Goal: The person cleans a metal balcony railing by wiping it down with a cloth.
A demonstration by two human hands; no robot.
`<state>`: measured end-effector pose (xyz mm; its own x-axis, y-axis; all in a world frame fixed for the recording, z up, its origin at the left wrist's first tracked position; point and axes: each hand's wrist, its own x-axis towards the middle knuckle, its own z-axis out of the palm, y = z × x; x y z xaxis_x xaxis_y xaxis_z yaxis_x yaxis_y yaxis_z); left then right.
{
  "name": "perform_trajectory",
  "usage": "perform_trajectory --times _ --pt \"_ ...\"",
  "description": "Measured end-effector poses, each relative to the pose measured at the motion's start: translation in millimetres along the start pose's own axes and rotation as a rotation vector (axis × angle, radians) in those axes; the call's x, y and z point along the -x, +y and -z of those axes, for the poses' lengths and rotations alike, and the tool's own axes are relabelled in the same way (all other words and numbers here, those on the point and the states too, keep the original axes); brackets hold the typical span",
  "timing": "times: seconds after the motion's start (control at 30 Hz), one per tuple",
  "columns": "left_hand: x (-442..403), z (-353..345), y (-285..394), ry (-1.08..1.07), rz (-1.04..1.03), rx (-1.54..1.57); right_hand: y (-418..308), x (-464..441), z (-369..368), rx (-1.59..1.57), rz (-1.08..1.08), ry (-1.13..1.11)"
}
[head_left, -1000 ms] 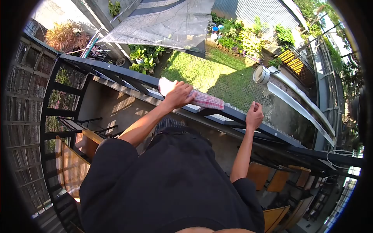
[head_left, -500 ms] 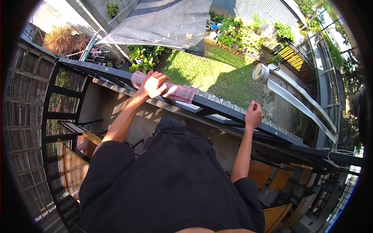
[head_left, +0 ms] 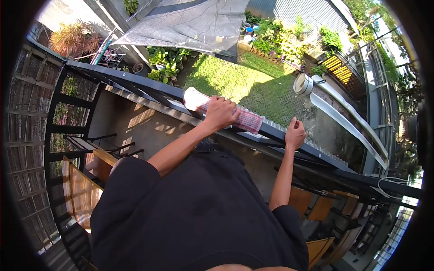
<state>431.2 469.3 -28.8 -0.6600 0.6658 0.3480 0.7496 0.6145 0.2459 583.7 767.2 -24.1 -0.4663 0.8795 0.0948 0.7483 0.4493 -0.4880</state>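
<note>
A red-and-white checked cloth (head_left: pixel 249 121) lies draped over the dark metal railing (head_left: pixel 149 83) near the centre of the view. My left hand (head_left: pixel 221 112) presses on the middle of the cloth, its fingers curled over the rail, with cloth showing on both sides. To the right, my right hand (head_left: pixel 295 134) is at the railing with its fingers curled in; whatever it may hold is too small to make out.
Beyond the railing, below, are a lawn (head_left: pixel 217 77), potted plants (head_left: pixel 162 65) and a grey shade net (head_left: pixel 181 29). A white round object (head_left: pixel 303 84) with long pale strips stands at the right. Wooden chairs (head_left: pixel 321 211) are behind the railing on my side.
Over the last second my left hand and the cloth slid left along the railing, then back right to about where they began. My right hand has hardly moved.
</note>
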Motion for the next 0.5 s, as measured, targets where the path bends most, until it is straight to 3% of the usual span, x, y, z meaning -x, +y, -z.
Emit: perform_trajectory --times 0.17,0.5 --pt "-4.4 -5.8 17.7 -0.023 -0.044 0.038 5.2 -3.6 -4.5 0.002 0.011 0.048" --pt "17.9 21.5 -79.1 -0.096 -0.038 0.027 7.6 -1.8 -5.4 -0.027 0.007 0.062"
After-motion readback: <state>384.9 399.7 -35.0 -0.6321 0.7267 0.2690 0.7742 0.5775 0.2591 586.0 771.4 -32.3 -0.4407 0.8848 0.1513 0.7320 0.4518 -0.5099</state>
